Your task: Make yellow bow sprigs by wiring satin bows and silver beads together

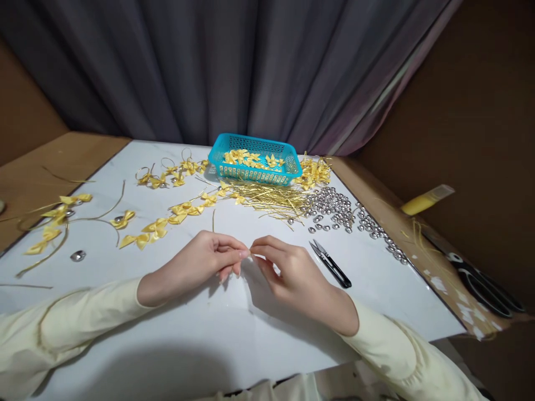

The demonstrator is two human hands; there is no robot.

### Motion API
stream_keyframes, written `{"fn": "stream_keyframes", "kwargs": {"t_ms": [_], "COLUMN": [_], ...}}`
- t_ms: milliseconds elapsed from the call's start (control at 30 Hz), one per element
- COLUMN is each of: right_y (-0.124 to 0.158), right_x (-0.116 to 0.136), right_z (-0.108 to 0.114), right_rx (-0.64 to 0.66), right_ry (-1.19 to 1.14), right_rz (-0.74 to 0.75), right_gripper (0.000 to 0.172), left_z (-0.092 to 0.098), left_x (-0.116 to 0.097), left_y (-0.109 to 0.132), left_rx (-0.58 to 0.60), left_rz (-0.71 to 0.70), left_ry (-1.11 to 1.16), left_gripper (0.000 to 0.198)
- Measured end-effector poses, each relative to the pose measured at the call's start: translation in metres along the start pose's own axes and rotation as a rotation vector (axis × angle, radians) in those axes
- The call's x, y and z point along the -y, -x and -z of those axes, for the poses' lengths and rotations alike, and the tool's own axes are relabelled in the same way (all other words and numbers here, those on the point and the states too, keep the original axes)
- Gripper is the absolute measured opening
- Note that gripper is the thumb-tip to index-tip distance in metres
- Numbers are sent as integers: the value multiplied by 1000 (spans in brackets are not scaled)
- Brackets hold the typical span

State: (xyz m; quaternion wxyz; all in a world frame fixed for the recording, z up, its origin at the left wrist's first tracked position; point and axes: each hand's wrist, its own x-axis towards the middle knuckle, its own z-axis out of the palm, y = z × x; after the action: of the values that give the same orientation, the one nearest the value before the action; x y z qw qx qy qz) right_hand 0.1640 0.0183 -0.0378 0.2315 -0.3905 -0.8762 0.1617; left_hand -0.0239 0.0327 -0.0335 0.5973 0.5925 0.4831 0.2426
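Observation:
My left hand (209, 255) and my right hand (288, 267) meet at the fingertips above the white board, near the middle of the view. Both are closed in a pinch. Whatever lies between the fingertips is too small and hidden to make out. Beyond them, gold wire pieces (267, 199) lie in a loose pile. Yellow ribbon bows (155, 228) form a slanting row to the left of the pile. Black thread snips (330, 264) rest just right of my right hand. Small silver beads (332, 205) are heaped behind the snips.
A turquoise basket (259, 174) with yellow bows stands at the back, with more bows (313, 171) beside it. Wired bows (52, 225) lie at left, near a silver heart-shaped piece (78, 255). Large black scissors (485, 287) and a yellow-filled tube (427, 200) are at right.

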Motion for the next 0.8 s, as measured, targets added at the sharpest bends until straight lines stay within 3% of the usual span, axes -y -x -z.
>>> {"fn": "stream_keyframes", "kwargs": {"t_ms": [367, 800], "right_y": [1, -1], "right_x": [-1, -5], "right_z": [-13, -17], "right_rx": [38, 138], "right_ry": [402, 430], "right_rz": [54, -15], "right_gripper": [24, 17], "left_z": [1, -2], "left_x": [5, 18], "left_y": [-1, -10], "left_rx": [44, 156], "left_rz": [26, 79], "left_ry": [51, 308], "left_gripper": [31, 23]}}
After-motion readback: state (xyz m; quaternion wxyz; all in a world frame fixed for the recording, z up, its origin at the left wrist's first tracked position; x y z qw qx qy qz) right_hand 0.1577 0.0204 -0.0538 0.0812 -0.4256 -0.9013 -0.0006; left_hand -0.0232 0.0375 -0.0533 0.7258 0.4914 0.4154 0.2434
